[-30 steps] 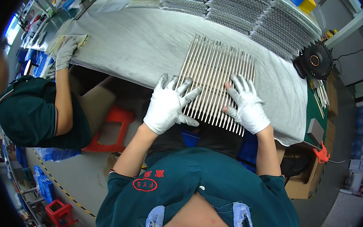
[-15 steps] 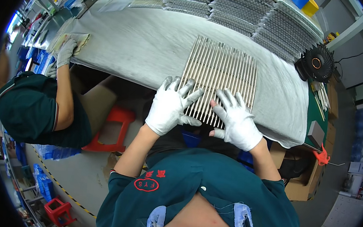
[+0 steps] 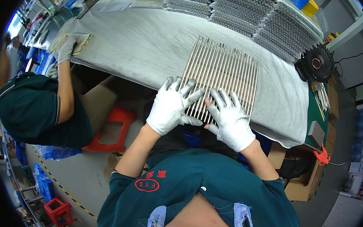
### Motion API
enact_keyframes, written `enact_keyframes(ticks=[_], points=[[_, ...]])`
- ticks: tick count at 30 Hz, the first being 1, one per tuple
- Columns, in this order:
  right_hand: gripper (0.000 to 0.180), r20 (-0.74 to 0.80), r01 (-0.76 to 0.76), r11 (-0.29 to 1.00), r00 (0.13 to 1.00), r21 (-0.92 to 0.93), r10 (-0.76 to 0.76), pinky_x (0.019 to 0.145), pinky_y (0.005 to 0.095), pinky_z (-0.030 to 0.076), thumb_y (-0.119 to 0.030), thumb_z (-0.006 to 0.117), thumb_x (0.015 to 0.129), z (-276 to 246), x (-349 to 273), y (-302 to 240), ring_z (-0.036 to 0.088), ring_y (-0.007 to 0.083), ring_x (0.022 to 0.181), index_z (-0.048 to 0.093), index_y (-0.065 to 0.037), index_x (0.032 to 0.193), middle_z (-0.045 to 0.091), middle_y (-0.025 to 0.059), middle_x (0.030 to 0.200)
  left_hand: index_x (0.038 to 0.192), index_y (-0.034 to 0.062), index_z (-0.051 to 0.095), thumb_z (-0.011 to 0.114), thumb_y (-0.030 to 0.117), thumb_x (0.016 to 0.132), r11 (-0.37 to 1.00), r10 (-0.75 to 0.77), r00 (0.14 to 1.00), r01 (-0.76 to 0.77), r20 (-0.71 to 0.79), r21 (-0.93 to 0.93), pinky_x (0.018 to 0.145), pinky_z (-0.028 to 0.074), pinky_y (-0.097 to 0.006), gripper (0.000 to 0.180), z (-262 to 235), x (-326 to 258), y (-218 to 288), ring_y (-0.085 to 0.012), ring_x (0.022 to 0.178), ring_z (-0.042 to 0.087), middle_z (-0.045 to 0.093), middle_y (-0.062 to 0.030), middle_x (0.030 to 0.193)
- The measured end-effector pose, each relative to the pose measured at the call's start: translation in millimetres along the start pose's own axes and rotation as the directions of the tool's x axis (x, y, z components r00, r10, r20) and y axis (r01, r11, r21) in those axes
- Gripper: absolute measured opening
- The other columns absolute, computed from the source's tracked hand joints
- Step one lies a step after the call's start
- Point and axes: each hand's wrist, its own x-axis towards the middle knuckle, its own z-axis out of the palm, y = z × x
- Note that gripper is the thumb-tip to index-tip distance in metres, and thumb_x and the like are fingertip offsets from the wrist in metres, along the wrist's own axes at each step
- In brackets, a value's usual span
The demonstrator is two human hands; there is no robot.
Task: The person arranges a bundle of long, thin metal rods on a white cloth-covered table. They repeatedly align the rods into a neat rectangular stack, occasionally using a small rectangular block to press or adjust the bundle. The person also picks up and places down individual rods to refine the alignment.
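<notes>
A row of thin shiny metal rods (image 3: 223,67) lies side by side on the cloth-covered table, their near ends reaching the table's front edge. My left hand (image 3: 170,106), in a white glove with greyed fingertips, rests with fingers spread over the left near corner of the rods. To its right, my right hand (image 3: 231,121) wears a matching glove whose thumb and one finger have bare tips. Its fingers are stretched out over the near part of the rods. Both palms hang at the table edge, and neither hand grips a rod.
Stacks of grey ridged trays (image 3: 240,11) line the table's far side. A black fan (image 3: 316,63) stands at the right corner. On the left, a co-worker (image 3: 32,108) with gloved hands holds a yellowish cloth (image 3: 81,43). A red stool (image 3: 114,127) stands between us.
My right hand has slid a little left and toward me across the rods, closer to my left hand. The left hand has hardly moved.
</notes>
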Motion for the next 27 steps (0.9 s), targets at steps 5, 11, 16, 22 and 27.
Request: enact_keyframes(ticks=[5,11,16,22,27], points=[[0.07,-0.011,0.0,1.0,1.0,0.005,0.0,0.109,0.0527,0.026,-0.039,0.071,0.076,3.5,-0.7,0.5,0.037,0.036,0.131,0.047,-0.005,0.133,0.042,0.021,0.139,0.133,0.0187,0.051,0.058,0.07,0.067,1.0,0.01,1.0,-0.01,-0.015,0.021,0.105,0.034,-0.052,0.084,2.3,-1.3,-1.4,-0.0425,0.116,0.052,0.054,-0.0141,0.13],[0.073,-0.02,0.001,0.999,1.0,0.052,0.0,0.109,0.0535,0.025,-0.043,0.07,0.076,3.7,-3.3,0.0,0.037,0.0367,0.132,0.046,-0.005,0.134,0.042,0.0216,0.139,0.134,0.0188,0.05,0.061,0.068,0.065,1.0,0.001,1.0,-0.001,0.008,0.011,0.106,0.033,-0.052,0.086,1.0,-0.1,-0.6,-0.0427,0.117,0.051,0.053,-0.0155,0.131],[0.074,0.019,-0.003,0.995,1.0,0.095,0.001,0.11,0.0537,0.024,-0.045,0.071,0.075,-7.2,-10.6,-8.3,0.036,0.0371,0.132,0.047,-0.004,0.133,0.042,0.0215,0.139,0.135,0.0194,0.048,0.064,0.066,0.063,1.0,-0.006,1.0,0.006,0.011,0.001,0.105,0.033,-0.052,0.087,3.3,-1.2,-0.6,-0.0432,0.117,0.05,0.052,-0.0166,0.132],[0.075,0.01,-0.042,0.996,0.999,0.075,0.042,0.11,0.0534,0.024,-0.043,0.074,0.073,-3.8,-13.8,-5.0,0.035,0.0369,0.133,0.047,-0.004,0.131,0.042,0.0216,0.139,0.135,0.0201,0.047,0.064,0.066,0.065,1.0,0.004,1.0,-0.004,0.001,-0.012,0.105,0.033,-0.054,0.086,4.3,-1.2,-1.3,-0.0429,0.117,0.05,0.051,-0.0161,0.132],[0.077,-0.04,-0.055,0.996,0.998,0.071,0.058,0.109,0.0545,0.024,-0.043,0.075,0.071,4.7,-7.9,-3.9,0.036,0.0376,0.132,0.046,-0.004,0.131,0.042,0.0217,0.139,0.135,0.0203,0.047,0.063,0.067,0.066,1.0,0.005,1.0,-0.005,0.007,-0.007,0.105,0.032,-0.054,0.085,5.0,-1.4,-1.2,-0.043,0.117,0.049,0.051,-0.0158,0.133]])
